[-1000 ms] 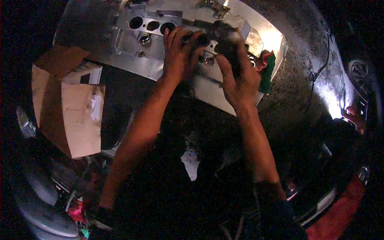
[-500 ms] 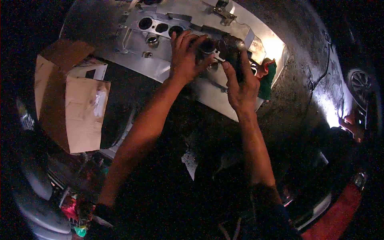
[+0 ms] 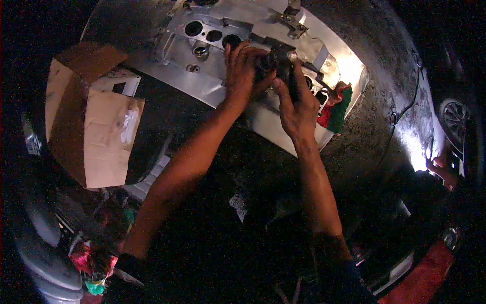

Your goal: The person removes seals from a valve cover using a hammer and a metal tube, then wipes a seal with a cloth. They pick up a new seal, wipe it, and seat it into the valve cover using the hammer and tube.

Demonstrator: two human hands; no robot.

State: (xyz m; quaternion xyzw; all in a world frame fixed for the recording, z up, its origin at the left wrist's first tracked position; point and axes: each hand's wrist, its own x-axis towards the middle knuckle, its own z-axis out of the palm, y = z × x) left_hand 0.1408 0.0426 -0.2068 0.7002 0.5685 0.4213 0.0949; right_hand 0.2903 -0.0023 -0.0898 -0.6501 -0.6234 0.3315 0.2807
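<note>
A silver metal engine part (image 3: 174, 43) with a row of round dark ports lies on a pale metal sheet (image 3: 197, 88). Over its middle, a dark blocky metal part (image 3: 281, 57) sits between my two hands. My left hand (image 3: 243, 71) has its fingers curled around the left side of the dark part, thumb underneath. On the other side, my right hand (image 3: 298, 104) grips it with the index finger stretched along its edge and the thumb below. The fingers hide the contact between the dark part and the ports, so whether they touch cannot be told.
An open cardboard box (image 3: 111, 137) stands at left. A red and green cloth (image 3: 338, 109) lies at the sheet's right end, by a bright light. Another person's hand (image 3: 445, 172) shows at far right near a wheel (image 3: 455, 111). Colourful wrappers (image 3: 93, 268) lie lower left.
My right hand has moved left with the dark metal part, closer to my left hand. The ports and cloth on the right now show more. The view has shifted slightly.
</note>
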